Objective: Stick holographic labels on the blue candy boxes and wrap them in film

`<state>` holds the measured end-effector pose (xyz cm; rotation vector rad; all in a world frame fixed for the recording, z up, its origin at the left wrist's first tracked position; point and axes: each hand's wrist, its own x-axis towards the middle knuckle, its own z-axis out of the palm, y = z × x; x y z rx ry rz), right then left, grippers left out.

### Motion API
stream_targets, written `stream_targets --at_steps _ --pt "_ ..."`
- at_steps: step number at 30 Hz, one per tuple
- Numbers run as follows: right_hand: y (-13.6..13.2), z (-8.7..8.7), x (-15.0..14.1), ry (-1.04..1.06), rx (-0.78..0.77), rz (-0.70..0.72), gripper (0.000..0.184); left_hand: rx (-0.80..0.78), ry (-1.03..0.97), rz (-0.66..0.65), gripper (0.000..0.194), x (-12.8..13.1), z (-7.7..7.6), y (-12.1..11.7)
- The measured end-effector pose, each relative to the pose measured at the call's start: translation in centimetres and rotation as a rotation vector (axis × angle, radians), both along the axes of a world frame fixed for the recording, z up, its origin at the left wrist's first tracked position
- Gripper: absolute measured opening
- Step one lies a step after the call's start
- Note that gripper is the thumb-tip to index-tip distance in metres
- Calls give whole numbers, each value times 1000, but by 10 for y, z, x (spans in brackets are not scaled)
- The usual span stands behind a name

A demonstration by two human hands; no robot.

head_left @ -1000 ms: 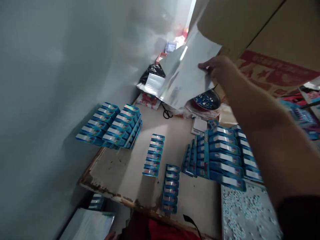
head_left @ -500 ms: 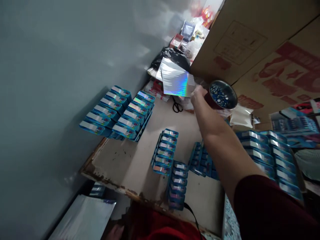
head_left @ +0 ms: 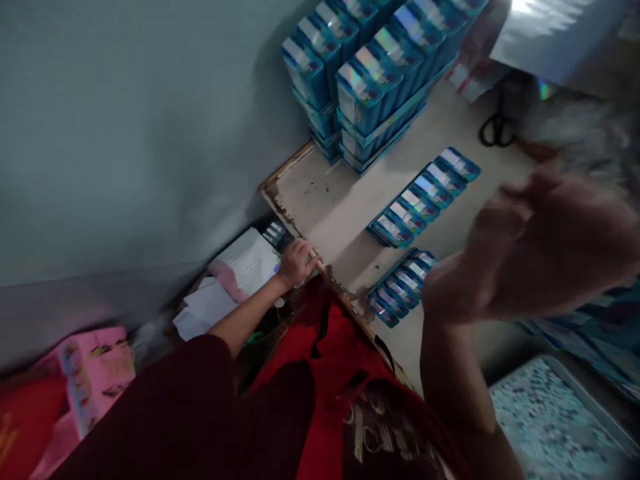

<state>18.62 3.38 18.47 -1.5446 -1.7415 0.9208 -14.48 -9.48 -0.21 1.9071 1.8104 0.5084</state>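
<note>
My left hand (head_left: 297, 262) is at the table's worn front edge (head_left: 320, 263), its fingers curled over the wooden rim. Close to the camera on the right, my right hand (head_left: 463, 277) is raised and smeared by motion. A large, rounded, brownish-red shape (head_left: 565, 247) extends from its fingers; it looks like the dark red bowl's outside, tipped so that its inside is hidden. Below on the table lie two rows of blue packs with shiny labels, a longer row (head_left: 425, 197) and a nearer row (head_left: 403, 288).
Stacked blue packs (head_left: 370, 87) stand against the wall at the back. Black-handled scissors (head_left: 497, 127) lie near shiny sheets (head_left: 560, 47). A tray of small pale pieces (head_left: 555, 413) is at the lower right. White papers (head_left: 245, 263) lie left of the table.
The view has swung down and left. My right hand has come back from the far side of the table, nearer the camera. My left hand is now at the table edge.
</note>
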Motion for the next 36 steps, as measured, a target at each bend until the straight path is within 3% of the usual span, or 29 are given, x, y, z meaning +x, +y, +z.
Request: stream_targets --at_steps 4,8,11,15,19,23,26,28,30,31,32,34,36 --pt "-118 -37 -10 67 68 12 29 12 -65 24 75 28 -39 38" --pt "-189 -72 -6 112 140 -22 10 23 13 -45 79 36 -68 37" --pt "-219 -89 1 134 166 -16 9 62 95 -85 84 29 -75 34" --pt "-237 -103 5 64 191 63 13 110 167 -124 88 22 -81 37" --pt "-263 -126 -3 -23 231 40 9 168 175 -151 91 19 -96 41" --pt "-306 -163 -26 -118 341 -43 11 249 115 -171 89 14 -114 54" --pt "-335 -198 -30 -158 479 -250 9 333 -23 -168 86 19 -113 59" --pt "-345 -222 -15 -117 493 -497 5 390 -145 -79 77 24 -106 42" --pt "-342 -244 15 -29 469 -815 8 437 -270 73 64 26 -100 6" --pt "-336 -253 32 -23 421 -896 13 465 -336 146 59 25 -100 -19" --pt "-326 -260 49 -38 412 -993 23 465 -392 121 54 21 -103 -46" --pt "-305 -268 73 -92 325 -1032 30 361 -473 -16 38 7 -118 -100" --pt "-289 -264 74 -136 265 -1067 36 135 -582 83 17 -20 -142 -149"
